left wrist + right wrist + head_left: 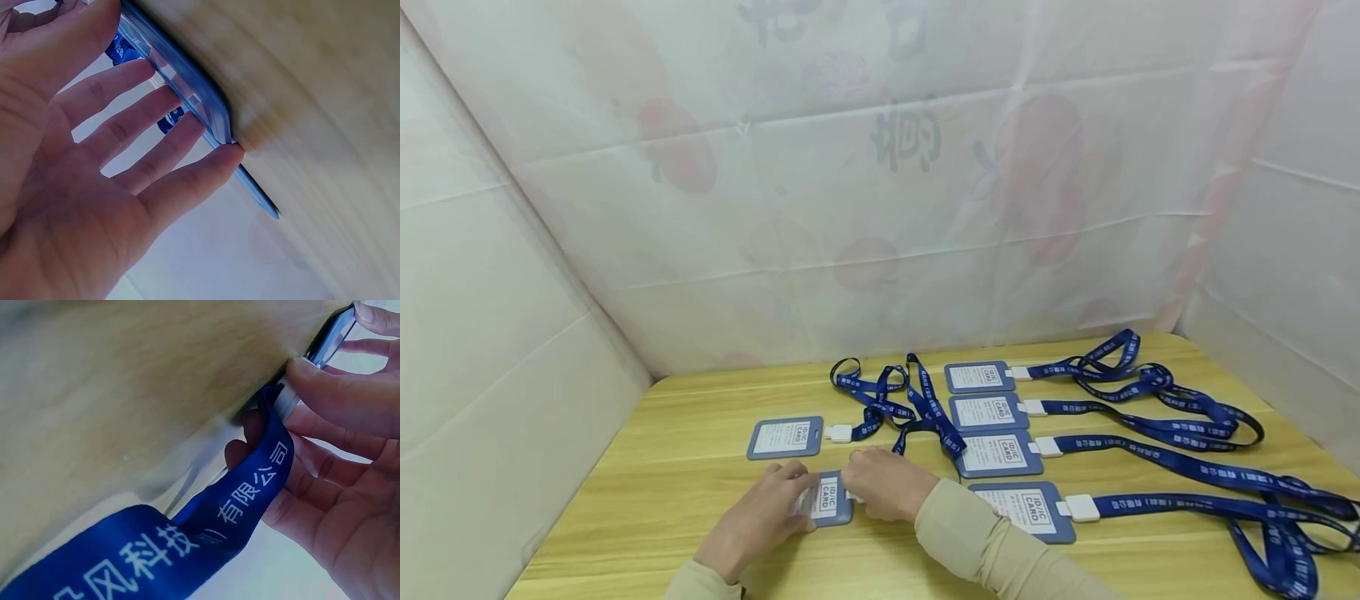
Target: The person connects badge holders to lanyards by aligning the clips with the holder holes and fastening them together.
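Note:
My left hand (767, 512) grips a blue-grey badge holder (833, 500) by its long edges, thumb on the near side and fingers on the far side. The holder lies close over the table, its ID/IC card facing up. At its right end my right hand (887, 483) pinches the white clip (286, 401) of a blue lanyard (250, 494). The clip sits right at the holder's slotted end; my fingers hide most of the join. In the right wrist view, the printed strap trails away from the clip past my fingers.
Beyond my hands lies another badge holder (785, 438), with a lanyard's white clip (840, 433) just off its right end. Several badge holders with lanyards clipped on form a column at right, the nearest badge holder (1060, 527) partly behind my right sleeve. Fabric walls (880, 208) surround the wooden table (647, 492).

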Motion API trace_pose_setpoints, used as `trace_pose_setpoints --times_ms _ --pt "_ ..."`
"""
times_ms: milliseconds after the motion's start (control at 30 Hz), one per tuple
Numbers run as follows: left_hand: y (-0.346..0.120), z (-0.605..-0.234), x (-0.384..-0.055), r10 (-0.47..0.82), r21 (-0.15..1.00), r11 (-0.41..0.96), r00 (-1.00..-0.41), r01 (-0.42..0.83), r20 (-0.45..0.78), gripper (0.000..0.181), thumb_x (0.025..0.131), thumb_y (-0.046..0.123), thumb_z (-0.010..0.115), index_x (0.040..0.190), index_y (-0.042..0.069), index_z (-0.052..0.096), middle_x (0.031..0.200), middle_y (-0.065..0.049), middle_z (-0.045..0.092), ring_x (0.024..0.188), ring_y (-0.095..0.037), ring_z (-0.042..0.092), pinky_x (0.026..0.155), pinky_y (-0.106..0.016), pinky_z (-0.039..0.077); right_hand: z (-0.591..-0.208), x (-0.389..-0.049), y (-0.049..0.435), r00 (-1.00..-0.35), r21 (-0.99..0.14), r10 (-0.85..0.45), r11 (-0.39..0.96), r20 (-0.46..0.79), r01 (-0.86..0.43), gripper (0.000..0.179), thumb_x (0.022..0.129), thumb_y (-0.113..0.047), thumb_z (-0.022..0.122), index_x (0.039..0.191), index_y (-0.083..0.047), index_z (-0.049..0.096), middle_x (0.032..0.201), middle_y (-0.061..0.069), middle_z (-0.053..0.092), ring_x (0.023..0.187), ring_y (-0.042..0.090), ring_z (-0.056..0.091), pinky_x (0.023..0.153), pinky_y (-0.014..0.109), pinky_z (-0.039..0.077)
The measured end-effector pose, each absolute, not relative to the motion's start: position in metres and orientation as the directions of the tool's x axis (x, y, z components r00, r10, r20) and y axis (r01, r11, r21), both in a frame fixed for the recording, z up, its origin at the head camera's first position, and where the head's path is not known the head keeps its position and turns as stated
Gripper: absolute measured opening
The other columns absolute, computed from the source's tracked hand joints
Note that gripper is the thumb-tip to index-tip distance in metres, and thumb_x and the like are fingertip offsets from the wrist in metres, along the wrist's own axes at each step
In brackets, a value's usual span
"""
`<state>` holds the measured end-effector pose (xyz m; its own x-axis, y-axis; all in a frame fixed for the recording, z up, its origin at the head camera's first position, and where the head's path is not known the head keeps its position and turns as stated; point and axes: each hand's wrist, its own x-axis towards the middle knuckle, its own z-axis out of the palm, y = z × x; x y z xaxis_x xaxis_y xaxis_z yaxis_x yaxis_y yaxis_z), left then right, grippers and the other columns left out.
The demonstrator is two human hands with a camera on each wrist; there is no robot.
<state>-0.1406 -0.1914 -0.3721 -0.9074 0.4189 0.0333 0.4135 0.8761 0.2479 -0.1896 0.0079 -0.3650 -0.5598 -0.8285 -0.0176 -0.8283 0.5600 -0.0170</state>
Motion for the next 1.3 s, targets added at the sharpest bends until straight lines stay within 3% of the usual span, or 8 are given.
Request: trace_pose_setpoints --times_ms 1300 --pt "-0.1923 -0.3729 -0.1402 0.448 0.215 0.866 -0.892 0.451 0.065 0.046 0.078 0.016 0.087 0.118 0.000 0.071 0.112 -0.008 0.064 0.094 -0.023 0.056 0.084 -0.040 0.055 -0.3633 -0.1885 0.0076 -0.534 -0.011 -0.845 0.534 -0.009 -0.845 0.025 0.085 -0.007 0.082 0.109 -0.012 0.077 0.094 -0.002 0.071 0.081 0.003 0.064 0.072 0.011 0.051"
